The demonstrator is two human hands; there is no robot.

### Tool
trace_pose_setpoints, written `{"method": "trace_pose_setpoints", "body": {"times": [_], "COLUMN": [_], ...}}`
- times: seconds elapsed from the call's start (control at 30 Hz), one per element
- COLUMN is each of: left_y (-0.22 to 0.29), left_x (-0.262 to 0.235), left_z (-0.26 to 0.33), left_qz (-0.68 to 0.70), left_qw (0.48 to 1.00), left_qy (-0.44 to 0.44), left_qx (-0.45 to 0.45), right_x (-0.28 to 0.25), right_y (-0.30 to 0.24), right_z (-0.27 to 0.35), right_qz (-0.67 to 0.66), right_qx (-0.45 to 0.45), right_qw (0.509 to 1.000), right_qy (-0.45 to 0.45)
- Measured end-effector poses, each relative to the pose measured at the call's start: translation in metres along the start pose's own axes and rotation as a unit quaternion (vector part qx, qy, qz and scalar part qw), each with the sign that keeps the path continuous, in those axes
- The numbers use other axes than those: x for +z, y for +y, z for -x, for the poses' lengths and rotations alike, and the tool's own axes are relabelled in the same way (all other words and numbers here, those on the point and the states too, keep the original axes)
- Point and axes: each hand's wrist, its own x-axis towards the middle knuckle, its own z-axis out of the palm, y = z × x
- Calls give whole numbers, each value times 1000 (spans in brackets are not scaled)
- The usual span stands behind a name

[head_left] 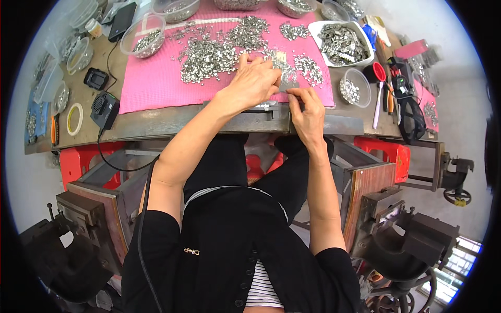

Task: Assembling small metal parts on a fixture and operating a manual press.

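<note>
My left hand (254, 81) lies palm down on the front edge of a pink mat (151, 83), its fingers spread over small shiny metal pieces (209, 55). My right hand (308, 112) is just to its right at the table's front edge, fingertips pinched on a small metal piece (288, 86) near the mat's corner. Heaps of the same silvery parts (308, 67) are scattered across the mat beyond both hands. What lies under the left palm is hidden.
Clear bowls (143, 40) and a white tray (342, 44) hold more metal parts. A round tub (355, 87), red-handled tool (379, 86), black charger (104, 108), tape roll (74, 119) and phone (122, 20) lie around. Red stools (389, 151) and heavy presses (412, 240) stand below.
</note>
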Motion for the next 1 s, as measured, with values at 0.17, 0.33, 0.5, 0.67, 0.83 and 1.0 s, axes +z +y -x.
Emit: {"method": "trace_pose_setpoints", "body": {"times": [0.17, 0.33, 0.5, 0.67, 0.83, 1.0], "left_y": [6, 0, -2, 1, -5, -16], "left_x": [4, 3, -6, -2, 1, -23], "left_z": [0, 3, 11, 8, 8, 24], "left_qz": [-21, -63, -88, -35, 108, 103], "left_qw": [1000, 997, 996, 999, 991, 993], "left_qy": [-21, -3, -5, 22, 73, 49], "left_qx": [-9, 47, 20, 15, 26, -12], "right_x": [10, 15, 21, 19, 19, 11], "right_y": [6, 7, 3, -3, -2, -21], "right_z": [-5, -10, -13, -20, -27, -18], "right_qz": [10, 49, 110, 152, 129, -48], "right_qx": [5, -27, -56, -75, -53, 16], "right_qw": [1000, 998, 992, 985, 990, 996], "right_qy": [-4, 9, 22, 20, -34, -68]}}
